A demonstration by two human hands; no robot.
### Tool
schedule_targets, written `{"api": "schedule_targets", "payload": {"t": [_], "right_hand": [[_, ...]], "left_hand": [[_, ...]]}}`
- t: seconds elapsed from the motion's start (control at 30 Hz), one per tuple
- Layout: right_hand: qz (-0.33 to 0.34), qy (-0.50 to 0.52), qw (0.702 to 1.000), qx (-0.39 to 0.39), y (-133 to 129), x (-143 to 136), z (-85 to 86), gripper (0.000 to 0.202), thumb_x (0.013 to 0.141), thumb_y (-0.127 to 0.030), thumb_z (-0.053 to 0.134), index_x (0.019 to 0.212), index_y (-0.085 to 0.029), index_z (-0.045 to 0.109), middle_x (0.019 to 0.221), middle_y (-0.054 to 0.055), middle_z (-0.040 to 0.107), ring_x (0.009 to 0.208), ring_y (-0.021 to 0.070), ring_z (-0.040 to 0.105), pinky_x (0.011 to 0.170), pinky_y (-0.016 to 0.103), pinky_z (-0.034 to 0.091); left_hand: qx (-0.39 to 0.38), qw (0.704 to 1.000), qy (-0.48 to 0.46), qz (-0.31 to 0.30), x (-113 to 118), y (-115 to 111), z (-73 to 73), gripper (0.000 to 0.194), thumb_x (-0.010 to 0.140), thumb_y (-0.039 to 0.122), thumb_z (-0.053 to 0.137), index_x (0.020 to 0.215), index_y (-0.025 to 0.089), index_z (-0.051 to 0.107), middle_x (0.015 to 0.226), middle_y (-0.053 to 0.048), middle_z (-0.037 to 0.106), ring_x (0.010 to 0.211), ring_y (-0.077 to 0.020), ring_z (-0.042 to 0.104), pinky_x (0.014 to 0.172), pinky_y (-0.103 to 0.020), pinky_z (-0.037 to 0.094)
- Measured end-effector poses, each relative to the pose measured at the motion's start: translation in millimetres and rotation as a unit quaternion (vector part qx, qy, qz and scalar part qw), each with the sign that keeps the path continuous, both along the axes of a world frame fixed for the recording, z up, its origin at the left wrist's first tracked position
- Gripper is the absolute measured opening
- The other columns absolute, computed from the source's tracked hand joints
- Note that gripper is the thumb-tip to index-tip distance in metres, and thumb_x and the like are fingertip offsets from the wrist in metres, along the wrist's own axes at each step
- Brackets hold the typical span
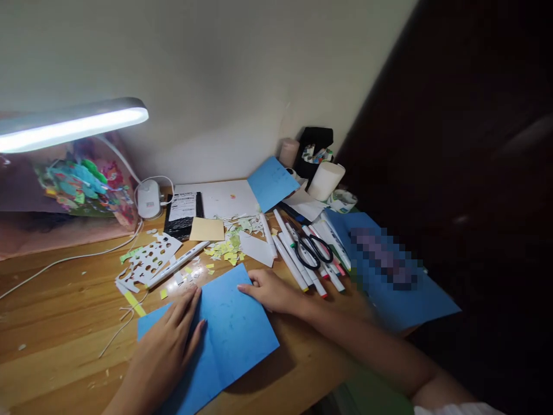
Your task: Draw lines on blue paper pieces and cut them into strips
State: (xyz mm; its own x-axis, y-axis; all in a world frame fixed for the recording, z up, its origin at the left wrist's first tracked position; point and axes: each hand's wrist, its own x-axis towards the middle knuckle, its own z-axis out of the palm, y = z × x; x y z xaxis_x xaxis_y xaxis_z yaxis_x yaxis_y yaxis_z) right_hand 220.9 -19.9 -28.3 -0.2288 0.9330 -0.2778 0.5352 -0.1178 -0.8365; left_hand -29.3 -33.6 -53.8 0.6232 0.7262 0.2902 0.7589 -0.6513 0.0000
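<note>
A blue sheet of card (pixel 237 328) with a crease down its middle lies on the wooden table (pixel 56 323) in front of me. My left hand (pixel 170 334) rests flat on the card's left part, fingers stretched forward. With thumb on top and fingers curled at the edge, my right hand (pixel 268 291) pinches the card's upper right edge. Yellow and green paper scraps (pixel 228 248) lie just beyond the card. Black-handled scissors (pixel 311 253) rest on several markers (pixel 291 262) to the right of my right hand.
A lit lamp (pixel 73 124) hangs at the left above a cut-out white sheet (pixel 151 259). Behind are a power strip (pixel 150 199), a smaller blue card (pixel 272 183) and a white roll (pixel 326 180). More blue card (pixel 389 300) lies at the right edge.
</note>
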Motion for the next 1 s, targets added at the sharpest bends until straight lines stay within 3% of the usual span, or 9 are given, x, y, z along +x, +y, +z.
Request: {"api": "schedule_targets", "payload": {"t": [0.13,0.33,1.0], "right_hand": [[-0.014,-0.027,0.999,0.034,-2,0,3.0,0.028,0.083,-0.033,0.055,0.062,-0.017,0.046,0.056,-0.006,0.042,0.054,0.0079,0.040,0.048,0.021,0.023],[-0.026,-0.058,0.996,0.064,-11,-2,3.6,0.035,0.083,-0.037,0.054,0.059,-0.018,0.037,0.054,-0.006,0.035,0.053,0.0079,0.033,0.050,0.024,0.018],[-0.045,-0.092,0.992,0.071,-24,-8,7.4,0.037,0.082,-0.038,0.053,0.056,-0.018,0.036,0.050,-0.006,0.033,0.050,0.0081,0.030,0.048,0.024,0.016]], "left_hand": [[0.041,0.999,0.010,-0.016,1,2,0.5,0.056,0.095,0.041,0.032,0.142,0.012,0.030,0.136,-0.015,0.048,0.111,-0.0285,0.059,0.082,-0.039,0.055],[0.082,0.996,0.024,-0.035,1,3,-1.2,0.061,0.096,0.040,0.027,0.148,0.012,0.013,0.134,-0.018,0.049,0.108,-0.0318,0.059,0.080,-0.044,0.054],[0.033,0.999,0.011,-0.013,-10,9,-25.0,0.062,0.094,0.046,0.026,0.148,0.018,0.013,0.141,-0.013,0.042,0.118,-0.0293,0.053,0.093,-0.044,0.045]]}}
